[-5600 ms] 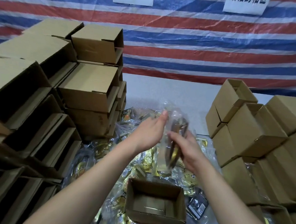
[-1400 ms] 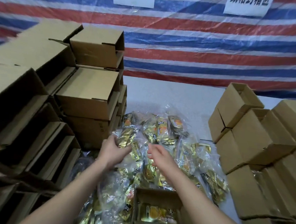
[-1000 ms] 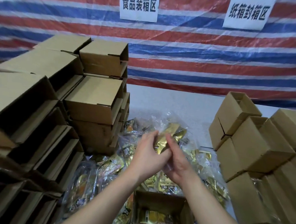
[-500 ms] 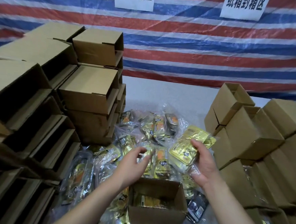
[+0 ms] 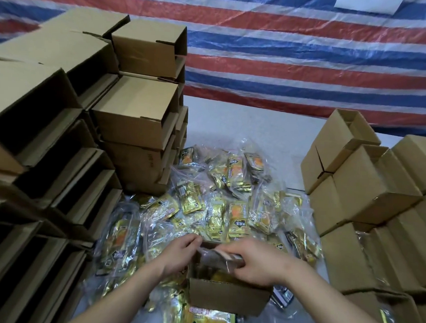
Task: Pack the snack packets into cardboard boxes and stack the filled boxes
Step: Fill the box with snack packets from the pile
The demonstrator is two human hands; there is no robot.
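Head view. An open cardboard box (image 5: pixel 227 295) stands on the desk (image 5: pixel 246 123) directly beneath both hands, mouth upward, with yellow contents partly visible inside. The right hand (image 5: pixel 258 263) is over the box mouth, fingers curled round a clear-wrapped snack packet (image 5: pixel 216 258) that lies across the opening; the packet is blurred and its print cannot be read. The left hand (image 5: pixel 181 254) is at the box's left rim, thumb and fingertips pinching the left end of the same packet's wrapper. Both forearms enter from the bottom edge.

Just beyond the hands, a loose heap of gold and yellow snack packets (image 5: pixel 229 199) in clear bags covers the desk, spreading to the left of the left hand and toward the viewer past the box. One large gold packet (image 5: pixel 211 321) lies flat nearer the viewer than the box.

Left of the left hand, stacked boxes (image 5: pixel 60 141) lie on their sides with dark open mouths. Right of the right hand, a second group of boxes (image 5: pixel 368 194) is stacked, some with flaps up. A red, white and blue striped tarpaulin (image 5: pixel 286 54) hangs behind the desk, far beyond the hands.
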